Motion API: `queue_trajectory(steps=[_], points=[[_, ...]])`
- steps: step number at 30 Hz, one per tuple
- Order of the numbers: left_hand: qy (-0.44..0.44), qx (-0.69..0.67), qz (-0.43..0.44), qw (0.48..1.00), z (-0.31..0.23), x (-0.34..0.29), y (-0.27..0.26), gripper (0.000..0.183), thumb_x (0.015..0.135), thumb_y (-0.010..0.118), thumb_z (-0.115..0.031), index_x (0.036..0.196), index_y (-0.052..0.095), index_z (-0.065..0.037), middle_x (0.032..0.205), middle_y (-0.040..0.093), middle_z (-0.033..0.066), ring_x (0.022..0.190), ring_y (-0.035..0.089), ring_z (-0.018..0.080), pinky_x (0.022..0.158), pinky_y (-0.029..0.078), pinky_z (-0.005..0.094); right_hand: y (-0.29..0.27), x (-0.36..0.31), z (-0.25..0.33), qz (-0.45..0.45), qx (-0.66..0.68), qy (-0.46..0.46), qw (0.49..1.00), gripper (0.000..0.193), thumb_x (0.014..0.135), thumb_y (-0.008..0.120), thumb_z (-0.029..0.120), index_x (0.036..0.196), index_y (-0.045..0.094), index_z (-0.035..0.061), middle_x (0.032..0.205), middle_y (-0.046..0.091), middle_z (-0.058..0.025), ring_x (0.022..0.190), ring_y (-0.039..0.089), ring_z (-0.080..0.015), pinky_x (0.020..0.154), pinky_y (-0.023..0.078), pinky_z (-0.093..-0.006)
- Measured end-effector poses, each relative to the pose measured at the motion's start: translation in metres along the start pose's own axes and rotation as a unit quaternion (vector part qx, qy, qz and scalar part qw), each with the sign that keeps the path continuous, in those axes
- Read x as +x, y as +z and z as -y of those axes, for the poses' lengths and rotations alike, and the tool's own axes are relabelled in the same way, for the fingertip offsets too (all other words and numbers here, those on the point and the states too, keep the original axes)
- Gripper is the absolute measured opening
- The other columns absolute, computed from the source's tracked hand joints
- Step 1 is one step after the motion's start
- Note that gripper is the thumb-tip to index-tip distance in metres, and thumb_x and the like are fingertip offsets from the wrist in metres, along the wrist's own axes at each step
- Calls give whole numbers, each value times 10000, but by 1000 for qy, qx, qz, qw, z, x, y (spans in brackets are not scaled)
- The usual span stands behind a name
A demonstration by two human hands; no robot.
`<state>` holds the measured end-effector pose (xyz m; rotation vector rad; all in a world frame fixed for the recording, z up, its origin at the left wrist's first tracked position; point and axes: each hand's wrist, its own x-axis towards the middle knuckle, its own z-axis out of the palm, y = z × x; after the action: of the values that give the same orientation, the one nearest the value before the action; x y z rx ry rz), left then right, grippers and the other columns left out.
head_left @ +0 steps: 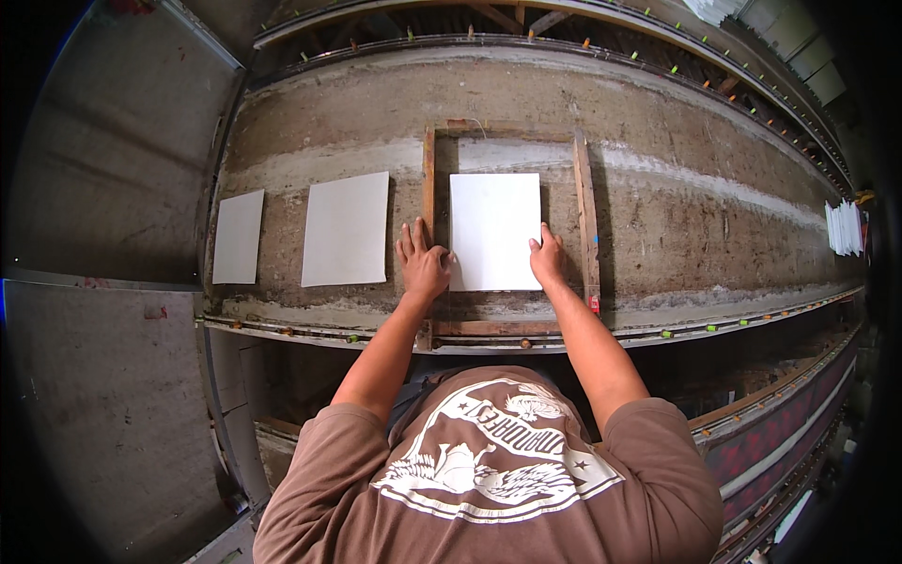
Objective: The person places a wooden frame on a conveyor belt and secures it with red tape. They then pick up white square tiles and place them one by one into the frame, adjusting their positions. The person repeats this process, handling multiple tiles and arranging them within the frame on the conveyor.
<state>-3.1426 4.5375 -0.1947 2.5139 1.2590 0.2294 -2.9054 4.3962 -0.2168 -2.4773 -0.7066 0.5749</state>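
Observation:
A blank white rectangular sheet (pixel 495 230) lies inside a wooden frame (pixel 585 202) on a long, worn work table (pixel 695 226). My left hand (pixel 423 263) rests at the frame's left bar, fingers stretched and apart, with its thumb side close to the sheet's left edge. At the opposite edge, my right hand (pixel 547 256) has its thumb against the sheet's border and its fingers curled along the side. The right fingertips are partly hidden, but the hand appears to grip that edge.
Two more pale sheets, a larger one (pixel 346 229) and a narrower-looking one (pixel 240 237), lie to the left. A stack of white sheets (pixel 844 228) sits at the far right. Metal rails with coloured clips (pixel 711 327) edge the table. Grey panels (pixel 103 376) stand left.

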Motion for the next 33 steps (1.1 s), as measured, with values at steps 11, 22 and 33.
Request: queue_trajectory(steps=[11, 22, 33], points=[[63, 11, -65, 996, -25, 1, -15, 499, 943, 671, -375, 1342, 595, -85, 1658, 245, 227, 1556, 137, 438, 1247, 109, 578, -3, -6, 16, -56, 25, -45, 997, 702, 948, 693, 294, 1514, 374, 27, 1360, 463, -337, 1322, 463, -466, 1054, 433, -540], [92, 29, 19, 995, -73, 49, 56, 728, 1054, 413, -466, 1594, 276, 3, 1687, 164, 234, 1577, 97, 395, 1269, 121, 512, 7, 52, 53, -60, -126, -220, 965, 654, 1012, 555, 421, 1570, 353, 146, 1660, 274, -167, 1555, 197, -361, 1238, 198, -560], [75, 36, 68, 994, -77, 45, 48, 752, 1046, 392, -470, 1599, 244, 17, 1689, 144, 240, 1583, 78, 375, 1280, 95, 488, 16, 62, 51, 25, -181, -170, 968, 779, 1018, 467, 518, 1629, 227, 98, 1693, 141, -224, 1575, 90, -396, 1245, 126, -601]])
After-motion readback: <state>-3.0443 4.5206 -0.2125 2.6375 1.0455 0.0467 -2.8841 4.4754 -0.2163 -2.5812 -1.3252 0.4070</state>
